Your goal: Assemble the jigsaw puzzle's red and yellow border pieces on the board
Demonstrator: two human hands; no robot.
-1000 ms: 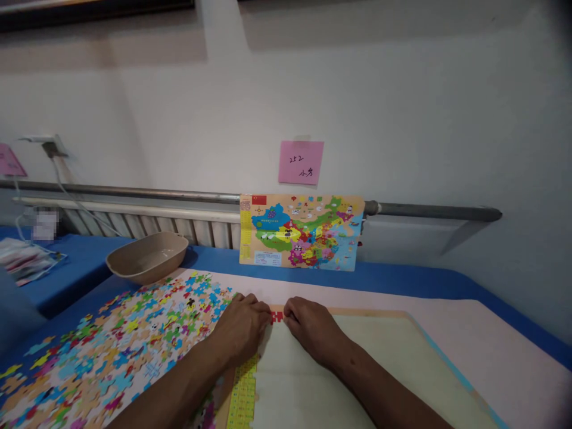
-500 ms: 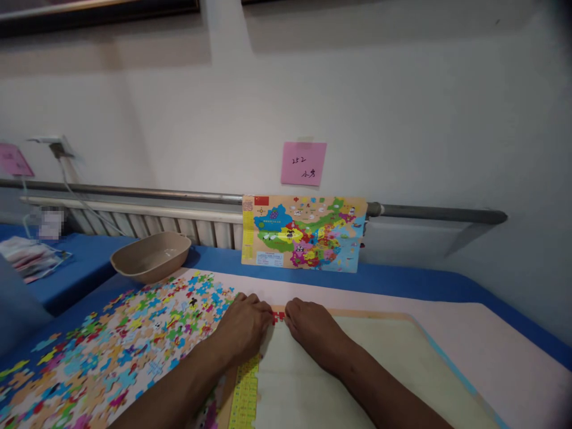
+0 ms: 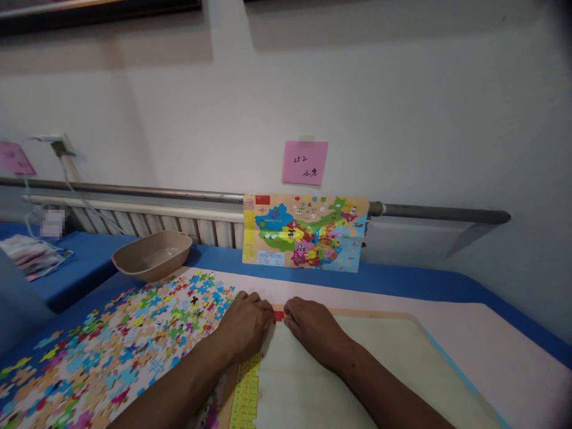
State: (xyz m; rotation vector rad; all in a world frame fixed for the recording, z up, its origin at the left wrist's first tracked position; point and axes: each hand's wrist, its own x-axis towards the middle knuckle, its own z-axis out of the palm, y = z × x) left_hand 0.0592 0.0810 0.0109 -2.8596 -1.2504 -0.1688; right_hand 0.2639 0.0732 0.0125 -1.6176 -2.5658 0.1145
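The person's left hand [image 3: 247,322], fingers curling downward, is resting at the upper left corner of a flat, pale cream puzzle board [image 3: 379,363] with a peach border along its top and a light blue strip down its right side. The right hand [image 3: 315,328] is bending its fingers and thumb together just across from it, by the board's top edge. Between the two sets of fingertips, a small patch of bright red cardboard puzzle pieces [image 3: 279,316] is showing, lying against the peach border. The fingers are hiding the ends of the patch, so the view is not revealing whether either grip is pinching a piece or only pressing on it.

Below the left hand, a yellow printed strip of puzzle pieces [image 3: 245,396] is running down the board's left side, its right edge notched. Left of the board, a wide spread of loose multicoloured puzzle pieces [image 3: 129,345] is covering part of a pale pink sheet [image 3: 500,351] on the blue tabletop [image 3: 402,279]. A beige oval bowl [image 3: 154,274] is standing behind the spread. A colourful printed map sheet [image 3: 308,232] is standing upright beyond the hands, beneath a pink paper note [image 3: 305,162] on the wall.
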